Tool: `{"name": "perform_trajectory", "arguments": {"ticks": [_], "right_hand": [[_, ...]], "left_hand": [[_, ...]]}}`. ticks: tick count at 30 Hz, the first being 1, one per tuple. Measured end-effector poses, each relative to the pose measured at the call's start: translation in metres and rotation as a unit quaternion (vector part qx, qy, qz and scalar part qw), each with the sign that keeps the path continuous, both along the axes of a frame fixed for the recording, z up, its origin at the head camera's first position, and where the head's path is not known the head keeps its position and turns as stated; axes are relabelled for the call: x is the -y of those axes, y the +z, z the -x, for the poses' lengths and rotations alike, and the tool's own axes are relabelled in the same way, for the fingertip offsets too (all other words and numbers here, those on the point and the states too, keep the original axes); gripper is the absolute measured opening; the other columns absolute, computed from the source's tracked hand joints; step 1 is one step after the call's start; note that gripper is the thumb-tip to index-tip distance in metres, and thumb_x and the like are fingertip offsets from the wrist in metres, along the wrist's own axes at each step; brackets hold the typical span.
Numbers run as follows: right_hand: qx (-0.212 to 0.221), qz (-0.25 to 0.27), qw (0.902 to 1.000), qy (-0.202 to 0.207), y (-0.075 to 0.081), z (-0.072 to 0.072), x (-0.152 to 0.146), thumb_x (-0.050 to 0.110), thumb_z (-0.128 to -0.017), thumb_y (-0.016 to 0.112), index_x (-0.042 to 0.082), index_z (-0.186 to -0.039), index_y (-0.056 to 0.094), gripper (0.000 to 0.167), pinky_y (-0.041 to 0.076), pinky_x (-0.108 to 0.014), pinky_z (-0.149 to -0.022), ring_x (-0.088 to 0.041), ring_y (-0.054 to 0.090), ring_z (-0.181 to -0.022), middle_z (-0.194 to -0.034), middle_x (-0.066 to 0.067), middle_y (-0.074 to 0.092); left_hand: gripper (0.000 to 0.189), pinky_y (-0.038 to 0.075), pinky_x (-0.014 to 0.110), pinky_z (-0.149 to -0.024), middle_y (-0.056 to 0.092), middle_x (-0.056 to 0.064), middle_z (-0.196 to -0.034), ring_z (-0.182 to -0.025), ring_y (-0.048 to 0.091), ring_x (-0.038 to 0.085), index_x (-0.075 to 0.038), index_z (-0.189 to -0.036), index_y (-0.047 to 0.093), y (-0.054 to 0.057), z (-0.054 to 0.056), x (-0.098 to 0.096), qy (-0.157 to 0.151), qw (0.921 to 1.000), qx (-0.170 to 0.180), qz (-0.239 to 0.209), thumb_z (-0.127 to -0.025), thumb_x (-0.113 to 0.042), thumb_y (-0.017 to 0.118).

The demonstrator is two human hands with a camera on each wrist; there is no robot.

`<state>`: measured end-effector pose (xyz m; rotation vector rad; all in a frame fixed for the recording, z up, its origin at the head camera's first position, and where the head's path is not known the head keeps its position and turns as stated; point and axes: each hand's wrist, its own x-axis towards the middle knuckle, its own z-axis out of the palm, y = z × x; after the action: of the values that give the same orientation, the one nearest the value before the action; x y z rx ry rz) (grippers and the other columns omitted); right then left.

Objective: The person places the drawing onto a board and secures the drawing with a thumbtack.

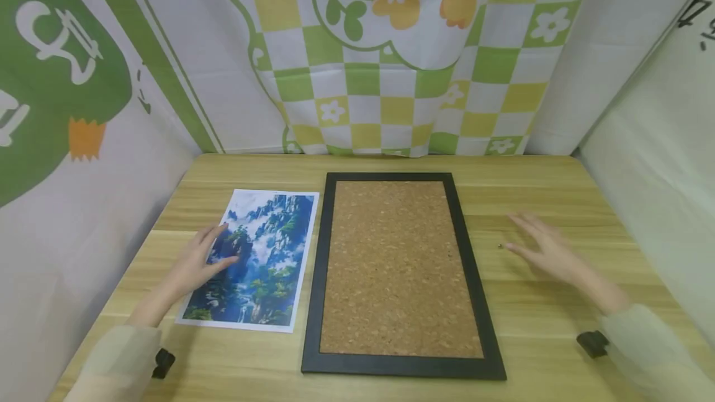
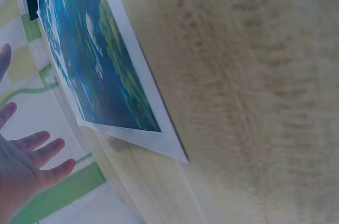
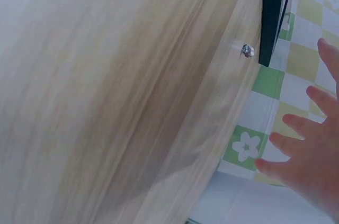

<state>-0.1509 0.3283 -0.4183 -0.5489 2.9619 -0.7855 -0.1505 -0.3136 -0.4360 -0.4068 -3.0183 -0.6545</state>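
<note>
A printed picture (image 1: 274, 253) of misty blue mountains, with a white border, lies flat on the left of the table. My left hand (image 1: 201, 262) hovers at its left edge with fingers spread, holding nothing; the left wrist view also shows these parted fingers (image 2: 50, 152). Beside the picture lies a cork board (image 1: 399, 265) in a black frame. Right of the board, my right hand (image 1: 553, 256) is held above the table, its fingers (image 3: 288, 144) apart and nothing in them. Near its thumb sits a small shiny metal piece (image 3: 247, 51), too small to identify surely.
The wood-grain table (image 1: 536, 340) bears all of these. A white cloth with green and yellow checks (image 1: 380, 92) hangs along the back edge. White cloth walls stand at the left and right (image 1: 659, 129). Black straps (image 1: 592, 344) sit at the wrists.
</note>
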Motion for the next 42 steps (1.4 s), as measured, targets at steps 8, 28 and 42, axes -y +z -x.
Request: {"name": "perform_trajectory", "arguments": {"ticks": [8, 28, 42], "right_hand": [[0.018, 0.052, 0.9983, 0.017, -0.005, 0.008, 0.002, 0.022, -0.085, 0.059, -0.003, -0.133, 0.032, 0.060, 0.020, -0.068, -0.088, -0.054, 0.023, -0.118, -0.135, -0.033, 0.025], [0.082, 0.051, 0.9950, 0.022, -0.017, 0.025, 0.003, 0.004, -0.077, 0.065, -0.008, -0.109, 0.056, 0.035, 0.045, -0.047, -0.080, -0.040, 0.053, -0.095, -0.104, -0.024, 0.056], [0.078, 0.056, 0.9943, 0.045, -0.022, 0.031, 0.000, -0.002, -0.077, 0.063, -0.007, -0.095, 0.063, 0.019, 0.049, -0.038, -0.074, -0.031, 0.058, -0.084, -0.090, -0.013, 0.060]], "left_hand": [[0.068, 0.031, 0.063, -0.085, 0.030, 0.035, -0.128, -0.112, 0.032, 0.053, 0.003, -0.132, 0.033, -0.007, 0.001, 0.015, 0.014, 0.9977, 0.034, -0.057, -0.080, -0.028, 0.065], [0.048, 0.041, 0.054, -0.076, 0.041, 0.034, -0.113, -0.095, 0.046, 0.043, 0.006, -0.113, 0.055, -0.012, 0.000, 0.026, 0.035, 0.9935, 0.083, -0.070, -0.075, -0.017, 0.071], [0.038, 0.042, 0.049, -0.070, 0.046, 0.033, -0.104, -0.082, 0.048, 0.036, 0.011, -0.104, 0.060, -0.015, -0.002, 0.020, 0.062, 0.9949, 0.066, -0.044, -0.072, -0.008, 0.070]]}}
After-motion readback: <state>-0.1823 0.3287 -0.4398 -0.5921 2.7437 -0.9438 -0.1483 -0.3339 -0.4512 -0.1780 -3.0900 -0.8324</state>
